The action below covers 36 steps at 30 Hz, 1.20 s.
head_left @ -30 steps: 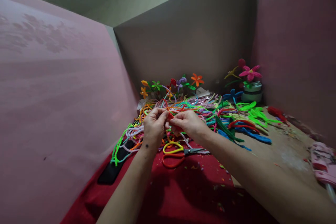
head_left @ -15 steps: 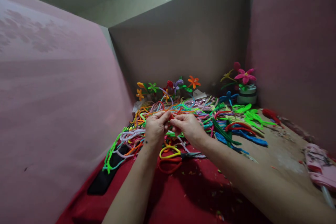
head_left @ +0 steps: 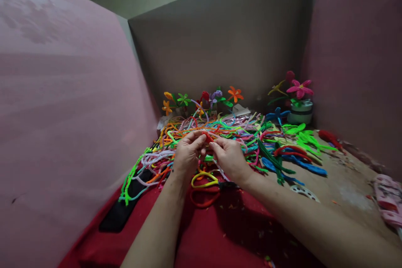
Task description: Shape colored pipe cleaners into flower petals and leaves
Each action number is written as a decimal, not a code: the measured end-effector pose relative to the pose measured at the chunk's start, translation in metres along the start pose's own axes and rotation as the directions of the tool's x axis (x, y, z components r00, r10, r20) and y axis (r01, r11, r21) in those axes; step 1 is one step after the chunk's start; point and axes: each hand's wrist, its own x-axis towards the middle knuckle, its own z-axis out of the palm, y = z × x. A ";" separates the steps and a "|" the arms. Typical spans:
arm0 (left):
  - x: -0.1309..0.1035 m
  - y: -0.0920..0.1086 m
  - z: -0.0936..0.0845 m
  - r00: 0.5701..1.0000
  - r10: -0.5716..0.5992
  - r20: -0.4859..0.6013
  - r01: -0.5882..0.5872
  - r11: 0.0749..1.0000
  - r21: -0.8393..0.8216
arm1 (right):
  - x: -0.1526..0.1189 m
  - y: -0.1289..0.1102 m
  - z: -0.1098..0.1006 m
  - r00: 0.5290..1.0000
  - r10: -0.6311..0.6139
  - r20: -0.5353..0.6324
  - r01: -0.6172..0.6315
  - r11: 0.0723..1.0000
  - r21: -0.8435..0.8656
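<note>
Between my two hands is a small red pipe cleaner piece [head_left: 207, 136], held above a heap of coloured pipe cleaners [head_left: 220, 125]. My left hand [head_left: 189, 149] pinches it from the left, thumb against fingers. My right hand [head_left: 230, 157] has its thumb and fingers closed at the piece's right side. Much of the red piece is hidden by the fingers, so its full shape does not show. Just below the hands lie scissors [head_left: 204, 179] with a yellow and a red handle loop; their blades are partly covered by my right wrist.
Pipe cleaner flowers [head_left: 235, 94] stand along the back wall. A pale green pot [head_left: 300, 112] holds a pink flower. Green and blue petal shapes [head_left: 309, 166] lie at right, near a pink glue gun [head_left: 387, 201]. A black flat object [head_left: 117, 217] rests on the red cloth [head_left: 201, 238].
The camera view has shifted slightly, and a white perforated ring now shows by my right forearm. My hands have moved slightly apart, and more of the red piece shows between them.
</note>
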 end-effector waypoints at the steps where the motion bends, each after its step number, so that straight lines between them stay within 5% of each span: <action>1: 0.000 0.001 -0.002 1.000 0.009 -0.004 -0.009 1.000 0.013 | 0.000 0.000 0.000 1.000 -0.021 -0.007 0.021 0.999 -0.039; 12: -0.005 0.011 -0.003 0.999 -0.001 0.044 -0.003 0.997 0.080 | 0.000 -0.002 -0.001 0.987 -0.139 0.078 0.136 0.990 0.044; 29: -0.013 0.017 -0.004 0.985 0.147 0.088 -0.169 0.914 0.370 | -0.003 -0.008 -0.005 0.989 -0.139 0.050 0.143 0.986 -0.081; 36: -0.013 0.016 -0.007 0.973 0.187 0.134 -0.227 0.881 0.416 | -0.003 -0.010 -0.007 0.989 -0.118 0.089 0.119 0.993 -0.006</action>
